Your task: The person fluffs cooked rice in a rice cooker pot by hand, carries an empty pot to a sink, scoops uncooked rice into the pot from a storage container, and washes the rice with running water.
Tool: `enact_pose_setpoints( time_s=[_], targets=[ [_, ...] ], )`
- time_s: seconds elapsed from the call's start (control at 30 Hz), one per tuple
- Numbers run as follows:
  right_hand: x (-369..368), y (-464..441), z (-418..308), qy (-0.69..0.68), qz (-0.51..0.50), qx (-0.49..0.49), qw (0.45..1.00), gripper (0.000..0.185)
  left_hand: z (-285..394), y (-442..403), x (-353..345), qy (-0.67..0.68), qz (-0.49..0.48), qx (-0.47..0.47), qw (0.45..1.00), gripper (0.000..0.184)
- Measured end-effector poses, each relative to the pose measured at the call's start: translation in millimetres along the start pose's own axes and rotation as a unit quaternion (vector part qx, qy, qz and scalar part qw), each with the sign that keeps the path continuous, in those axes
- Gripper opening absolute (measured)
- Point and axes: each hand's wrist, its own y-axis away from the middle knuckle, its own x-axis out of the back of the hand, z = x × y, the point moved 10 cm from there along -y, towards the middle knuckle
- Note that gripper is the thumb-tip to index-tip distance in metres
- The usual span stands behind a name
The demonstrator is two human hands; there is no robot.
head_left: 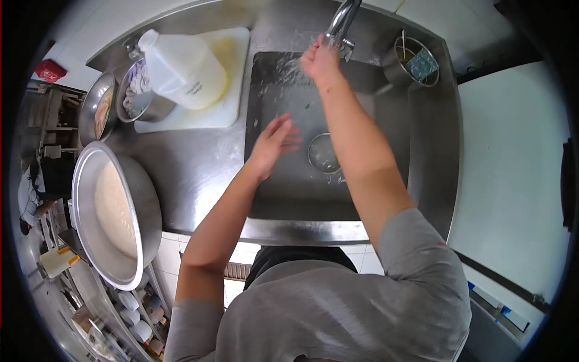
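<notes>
My right hand (pixel 321 59) is at the chrome faucet (pixel 342 23) at the back of the sink (pixel 283 205). Its fingers look curled beside the spout; whether anything is inside them is hidden. Water splashes to the left of this hand. My left hand (pixel 275 142), slightly blurred, hovers over the basin with its fingers apart and nothing in it. To its right, a round drain (pixel 324 153) lies in the sink floor, partly covered by my right forearm.
Left of the sink, a white cutting board (pixel 232 111) bears a plastic jug (pixel 187 71) of yellowish liquid. Metal bowls (pixel 96 105) stand beside it. A large metal pot (pixel 137 199) with pale contents sits at the counter's left edge. A metal container (pixel 398 71) holds a sponge (pixel 421 64) at back right.
</notes>
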Motion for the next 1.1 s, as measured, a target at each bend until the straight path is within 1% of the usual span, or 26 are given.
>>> enact_pose_setpoints(
  time_s=[0.03, 0.07, 0.1, 0.13, 0.17, 0.27, 0.33, 0.37, 0.4, 0.43, 0.47, 0.5, 0.53, 0.6, 0.63, 0.73, 0.77, 0.87, 0.9, 0.93, 0.97, 1.03, 1.07, 1.1],
  targets=[
    [1, 2, 0, 0.001, 0.010, -0.008, 1.000, 0.014, 4, -23, -30, 0.099, -0.032, 0.040, 0.994, 0.049],
    [2, -1, -1, 0.028, -0.019, 0.022, 0.999, 0.011, 8, -47, -57, 0.195, -0.064, 0.079, 0.975, 0.053],
    [5, -3, -1, 0.055, -0.048, 0.053, 0.996, 0.010, 26, -77, -75, 0.226, -0.088, 0.034, 0.970, 0.049],
    [-4, 19, -4, 0.155, -0.057, 0.064, 0.984, 0.015, 44, -103, -87, 0.255, -0.112, -0.012, 0.960, 0.047],
    [-12, 42, -5, 0.253, -0.065, 0.074, 0.962, 0.023, 48, -124, -86, 0.240, -0.089, -0.012, 0.967, 0.047],
    [-12, 51, -6, 0.285, -0.106, 0.103, 0.947, 0.035, 50, -170, -63, 0.192, -0.010, -0.015, 0.981, 0.047],
    [-1, 52, -15, 0.304, -0.123, 0.125, 0.936, 0.044, 35, -202, -49, 0.160, 0.039, -0.007, 0.986, 0.047],
    [3, 52, -22, 0.313, -0.130, 0.138, 0.931, 0.048, 18, -211, -58, 0.135, 0.009, -0.013, 0.991, 0.050],
    [13, 51, -25, 0.305, -0.075, 0.059, 0.948, 0.051, 1, -220, -67, 0.110, -0.020, -0.022, 0.993, 0.055],
    [15, 58, -33, 0.294, -0.019, -0.021, 0.955, 0.054, 8, -184, -84, 0.086, 0.043, 0.004, 0.995, 0.060],
    [21, 64, -32, 0.280, 0.034, -0.099, 0.954, 0.057, 21, -173, -83, 0.082, 0.060, 0.006, 0.995, 0.064],
    [16, 48, -16, 0.260, -0.080, -0.059, 0.960, 0.068, 33, -162, -81, 0.079, 0.076, 0.009, 0.994, 0.068],
    [16, 53, -10, 0.284, -0.059, -0.048, 0.956, 0.067, 44, -152, -80, 0.075, 0.093, 0.012, 0.993, 0.073],
    [18, 70, 8, 0.334, -0.018, -0.030, 0.942, 0.065, 40, -167, -62, 0.175, 0.061, 0.084, 0.979, 0.073],
    [12, 70, 7, 0.330, -0.039, -0.025, 0.943, 0.060, 38, -168, -63, 0.178, 0.045, 0.069, 0.981, 0.077],
    [-12, 72, 1, 0.308, -0.098, -0.005, 0.946, 0.047, 31, -163, -54, 0.183, 0.055, 0.047, 0.981, 0.075],
    [-13, 76, 5, 0.313, -0.080, -0.015, 0.946, 0.045, 29, -159, -50, 0.170, 0.052, 0.036, 0.983, 0.073],
    [3, 41, 27, 0.308, -0.105, -0.033, 0.945, 0.039, 27, -137, -45, 0.098, 0.033, -0.001, 0.995, 0.069],
    [31, 13, 17, 0.392, -0.020, -0.007, 0.920, 0.034, 24, -118, -51, 0.051, 0.023, -0.004, 0.998, 0.062],
    [53, -5, 24, 0.348, -0.005, -0.030, 0.937, 0.033, 20, -99, -56, 0.001, 0.013, -0.004, 1.000, 0.056],
    [65, -15, 31, 0.304, 0.012, -0.053, 0.951, 0.032, 16, -84, -34, 0.015, 0.079, -0.028, 0.996, 0.053],
    [61, -5, 42, 0.248, -0.007, -0.113, 0.962, 0.022, 13, -60, 19, 0.044, 0.203, -0.077, 0.975, 0.051],
    [60, 1, 47, 0.221, -0.015, -0.141, 0.965, 0.018, 10, -40, 63, 0.152, 0.318, -0.098, 0.931, 0.055],
    [59, 4, 51, 0.220, -0.032, -0.152, 0.963, 0.018, 13, -19, 99, 0.173, 0.425, -0.114, 0.881, 0.053]
  ],
)
